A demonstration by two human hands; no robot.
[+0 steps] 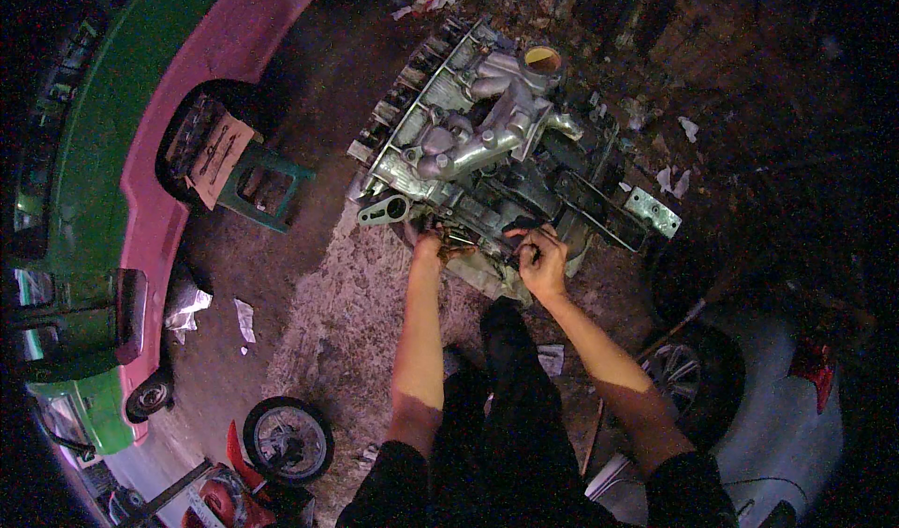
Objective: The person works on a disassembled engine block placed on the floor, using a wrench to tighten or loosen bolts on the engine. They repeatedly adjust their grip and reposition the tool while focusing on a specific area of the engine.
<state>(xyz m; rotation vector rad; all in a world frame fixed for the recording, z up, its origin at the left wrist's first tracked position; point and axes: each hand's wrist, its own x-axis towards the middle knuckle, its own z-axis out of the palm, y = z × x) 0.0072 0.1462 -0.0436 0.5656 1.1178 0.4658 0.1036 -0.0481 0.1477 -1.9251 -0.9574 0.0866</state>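
Observation:
A large engine (449, 186) rests on the floor in front of me, its silvery curved intake pipes (501, 144) on top and a round opening (542, 58) with a yellowish inside at the far end. My left hand (436, 239) reaches into the engine's near side, beside a pale metal bracket (382, 212). Its blackened fingers are partly lost in shadow among the parts, so their grip is unclear. To its right, my right hand (545, 258) is closed with fingers curled at the near edge. What it pinches is small, dark and hard to make out. Pale cloth-like material (492, 275) lies below.
A green stool (298, 186) bearing cardboard (225, 158) stands left, beside a green-and-pink vehicle (154, 154). A loose spoked wheel (288, 440) lies lower left near red motorcycle parts (225, 500). Right are a metal plate (653, 212), a long stick (670, 330) and a pale car (787, 434).

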